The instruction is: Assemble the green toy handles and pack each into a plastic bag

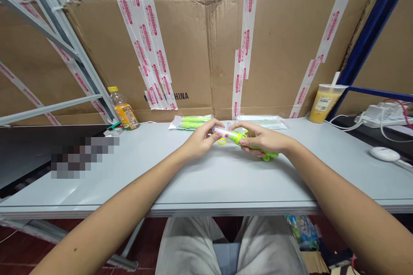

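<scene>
Over the middle of the table I hold a lime-green plastic item (237, 138) with a clear tube (223, 132) at its left end; I cannot make out its exact kind. My left hand (203, 136) has its fingers closed on the clear tube. Wrapped round the green part is my right hand (266, 137), which partly hides it, and a green end (269, 155) sticks out below. Beneath the tube shows a small yellow ring (222, 141). Just behind my hands lie a clear bag (196, 122) of lime-green pieces and a flat clear packet (266, 122).
A cardboard wall (190, 51) closes off the back of the white table (226, 180). An orange drink bottle (124, 109) stands back left, a yellow drink cup (324, 103) back right. Farther right are a white mouse-shaped device (385, 154) and a power strip (376, 114) with cables.
</scene>
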`<state>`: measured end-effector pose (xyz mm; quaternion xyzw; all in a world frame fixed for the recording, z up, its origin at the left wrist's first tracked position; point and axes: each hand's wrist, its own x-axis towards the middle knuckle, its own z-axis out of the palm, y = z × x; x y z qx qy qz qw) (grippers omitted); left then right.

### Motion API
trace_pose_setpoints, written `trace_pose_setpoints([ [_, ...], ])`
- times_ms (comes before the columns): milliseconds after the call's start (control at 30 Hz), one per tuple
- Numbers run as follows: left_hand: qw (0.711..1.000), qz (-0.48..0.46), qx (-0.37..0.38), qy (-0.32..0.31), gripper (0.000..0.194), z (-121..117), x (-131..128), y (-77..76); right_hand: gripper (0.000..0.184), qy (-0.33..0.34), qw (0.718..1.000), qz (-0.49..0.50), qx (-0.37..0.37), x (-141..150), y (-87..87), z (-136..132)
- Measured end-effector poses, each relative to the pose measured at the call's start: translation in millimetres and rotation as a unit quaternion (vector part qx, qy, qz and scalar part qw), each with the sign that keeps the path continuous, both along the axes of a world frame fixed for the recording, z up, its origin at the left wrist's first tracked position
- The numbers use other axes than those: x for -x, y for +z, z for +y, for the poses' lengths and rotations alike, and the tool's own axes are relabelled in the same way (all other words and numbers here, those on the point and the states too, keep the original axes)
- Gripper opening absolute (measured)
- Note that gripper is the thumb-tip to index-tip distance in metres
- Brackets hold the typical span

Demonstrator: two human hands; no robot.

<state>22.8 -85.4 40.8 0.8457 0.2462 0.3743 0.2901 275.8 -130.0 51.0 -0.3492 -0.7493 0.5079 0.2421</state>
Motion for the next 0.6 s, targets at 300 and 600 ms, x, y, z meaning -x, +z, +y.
trace_pose_setpoints([
  [300, 0.997, -0.032, 0.017, 0.063, 0.039, -4, -5, -8.5, 0.048, -0.164, 0.908, -0.176, -0.344, 11, -6.3, 3],
  [600, 0.999, -0.02, -0.011, 0.045, 0.029, -2, -5, -9.5, 0.032, -0.148, 0.9, -0.203, -0.356, 11, -3.6, 1],
])
